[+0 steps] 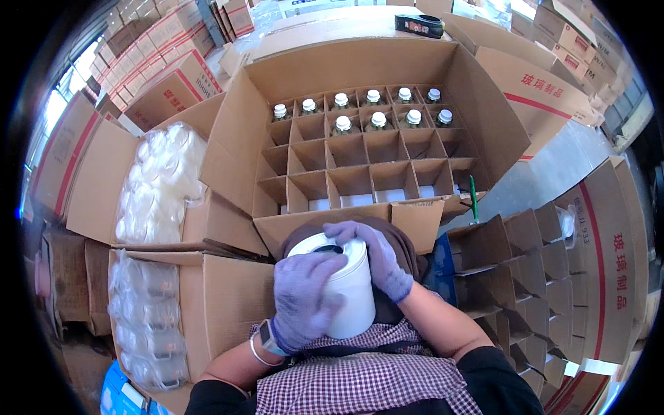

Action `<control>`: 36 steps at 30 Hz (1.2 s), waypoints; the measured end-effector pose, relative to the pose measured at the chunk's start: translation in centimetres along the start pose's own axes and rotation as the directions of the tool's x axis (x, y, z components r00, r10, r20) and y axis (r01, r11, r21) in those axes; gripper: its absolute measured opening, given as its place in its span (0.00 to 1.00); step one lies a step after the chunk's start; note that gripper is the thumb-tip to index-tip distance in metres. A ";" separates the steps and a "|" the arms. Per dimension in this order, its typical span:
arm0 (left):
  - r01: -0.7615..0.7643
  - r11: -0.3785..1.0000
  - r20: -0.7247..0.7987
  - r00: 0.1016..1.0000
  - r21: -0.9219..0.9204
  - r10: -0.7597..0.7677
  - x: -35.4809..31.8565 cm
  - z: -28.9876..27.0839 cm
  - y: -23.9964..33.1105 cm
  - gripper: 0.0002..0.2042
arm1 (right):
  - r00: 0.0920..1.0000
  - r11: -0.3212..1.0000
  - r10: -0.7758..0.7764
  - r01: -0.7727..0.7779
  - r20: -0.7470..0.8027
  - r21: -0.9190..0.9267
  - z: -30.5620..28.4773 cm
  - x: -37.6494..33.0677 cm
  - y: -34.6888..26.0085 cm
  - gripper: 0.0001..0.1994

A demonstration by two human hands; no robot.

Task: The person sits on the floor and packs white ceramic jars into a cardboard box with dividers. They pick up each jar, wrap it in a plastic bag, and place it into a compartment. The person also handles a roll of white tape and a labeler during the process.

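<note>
A white cylindrical container (356, 301) with a round dark opening in its top rests at my lap, tilted slightly. My left hand (304, 297), in a lilac glove, grips its near left side, the fingers curled around the wall and over the rim. In a matching glove, my right hand (377, 259) presses on the far right of the top rim and down the side. What lies inside the opening is too dark to make out. Just beyond stands an open carton (346, 59) with a cardboard divider grid (346, 150). Several glass bottles (344, 126) with white caps fill its far rows.
To the left are a carton of white bagged pieces (162, 183) and one of clear plastic-wrapped glassware (149, 315). Another carton with dividers (515, 283) stands at right. A green stick-like thing (473, 197) rises at the middle carton's corner; a black tool (418, 26) lies behind.
</note>
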State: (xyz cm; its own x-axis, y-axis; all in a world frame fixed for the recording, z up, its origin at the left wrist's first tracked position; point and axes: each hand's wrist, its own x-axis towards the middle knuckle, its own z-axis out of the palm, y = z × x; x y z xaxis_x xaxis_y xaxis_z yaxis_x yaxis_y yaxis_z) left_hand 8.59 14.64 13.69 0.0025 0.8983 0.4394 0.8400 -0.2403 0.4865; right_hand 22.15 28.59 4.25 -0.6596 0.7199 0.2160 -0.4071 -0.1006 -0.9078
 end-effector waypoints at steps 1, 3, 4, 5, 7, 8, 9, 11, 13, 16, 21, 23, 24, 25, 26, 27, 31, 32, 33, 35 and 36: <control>-0.021 1.000 0.011 1.000 0.017 0.021 0.2 -0.1 0.1 0.23 | 0.999 0.997 0.035 -0.036 0.019 0.062 -0.2 0.5 0.1 0.13; -0.067 0.997 0.036 0.997 0.049 0.065 0.8 0.2 -0.3 0.23 | 0.999 0.994 -0.026 0.023 -0.029 -0.111 -0.3 -0.3 -0.2 0.13; -0.041 0.997 0.024 0.999 -0.067 0.042 0.1 1.1 -3.7 0.22 | 0.989 0.932 -0.139 0.115 -0.046 -0.343 0.0 -1.2 -0.8 0.13; -0.035 0.951 -0.046 0.999 -0.307 0.022 -0.4 2.3 -7.0 0.21 | 0.967 0.808 -0.255 0.198 -0.026 -0.555 0.8 -2.1 -1.7 0.14; 0.193 0.981 0.109 0.975 0.015 -0.193 -2.9 5.8 -15.8 0.21 | 0.902 0.686 -0.334 0.432 0.274 -0.586 5.7 -4.8 -6.5 0.21; 0.284 0.929 0.105 0.943 0.237 -0.315 -3.5 6.8 -16.4 0.21 | 0.846 0.618 -0.378 0.534 0.377 -0.577 6.9 -5.2 -8.9 0.23; 0.327 0.944 0.058 0.942 0.043 -0.329 -5.3 8.7 -19.9 0.21 | 0.761 0.549 -0.419 0.646 0.495 -0.530 7.8 -4.8 -10.6 0.25; 0.289 0.956 0.018 0.957 -0.050 -0.288 -6.2 10.9 -24.0 0.20 | 0.833 0.468 -0.467 0.518 0.298 -0.716 5.0 -1.7 -10.7 0.24; 0.171 0.985 -0.103 0.980 0.021 -0.168 -3.3 11.1 -21.1 0.19 | 0.939 0.679 -0.172 0.332 0.299 -0.654 0.5 0.7 -8.7 0.23; 0.146 0.967 -0.143 0.983 0.207 -0.118 0.0 9.0 -13.9 0.24 | 0.781 0.605 0.087 0.451 0.618 -0.656 1.2 0.6 -12.4 0.19; 0.511 0.359 0.526 0.848 -0.781 -0.061 -0.3 3.8 -1.5 0.18 | 0.264 0.466 -0.166 0.870 0.950 -0.160 10.1 -1.9 -15.8 0.26; 0.095 0.924 0.405 0.912 -0.371 0.069 0.4 2.1 0.2 0.20 | 0.313 0.489 -0.115 0.844 0.943 -0.220 11.0 -4.4 -15.0 0.32; 0.099 0.926 0.373 0.927 -0.363 0.047 -0.7 1.5 0.1 0.22 | 0.291 0.506 -0.018 0.828 0.956 -0.243 11.5 -3.6 -16.0 0.32; 0.284 0.827 0.395 0.915 -0.486 -0.082 -2.5 1.0 -1.2 0.24 | 0.420 0.553 0.091 0.733 0.903 -0.396 11.0 -2.5 -16.6 0.34; 0.499 0.566 0.446 0.862 -0.656 -0.243 -3.7 0.9 -1.5 0.27 | 0.546 0.567 0.207 0.609 0.812 -0.554 9.8 -1.4 -17.5 0.36; 0.596 0.386 0.467 0.798 -0.704 -0.380 -4.8 1.2 -1.1 0.30 | 0.685 0.541 0.271 0.473 0.677 -0.696 6.8 -0.7 -15.6 0.38; 0.600 0.502 0.418 0.798 -0.623 -0.434 -10.9 6.3 -1.8 0.42 | 0.931 0.281 0.365 -0.123 -0.013 -0.952 0.8 -1.9 -8.6 0.40; 0.695 0.375 0.537 0.716 -0.614 -0.446 -10.5 4.8 -1.8 0.43 | 0.926 0.215 0.377 -0.108 -0.020 -0.971 2.8 -1.9 -9.9 0.40; 0.674 0.314 0.572 0.736 -0.669 -0.361 -9.1 2.6 -1.7 0.44 | 0.902 0.270 0.363 0.140 0.235 -0.953 4.3 -2.1 -11.9 0.42; 0.687 0.329 0.650 0.724 -0.648 -0.232 -7.8 -1.0 -4.0 0.38 | 0.588 0.321 0.281 0.687 0.759 -0.651 7.7 -2.0 -17.0 0.46; 0.609 0.432 0.597 0.781 -0.665 -0.183 -8.1 -1.5 -4.9 0.35 | 0.408 0.281 0.125 0.860 0.905 -0.426 7.7 -2.7 -15.4 0.46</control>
State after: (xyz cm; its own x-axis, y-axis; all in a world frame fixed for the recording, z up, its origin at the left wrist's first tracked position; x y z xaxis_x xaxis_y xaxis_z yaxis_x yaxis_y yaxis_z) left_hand 3.65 8.03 8.89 0.1724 0.9653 -0.1961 0.0035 0.1985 0.9801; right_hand 25.36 22.87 20.45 -0.8912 -0.3403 0.3000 -0.4123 0.8834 -0.2228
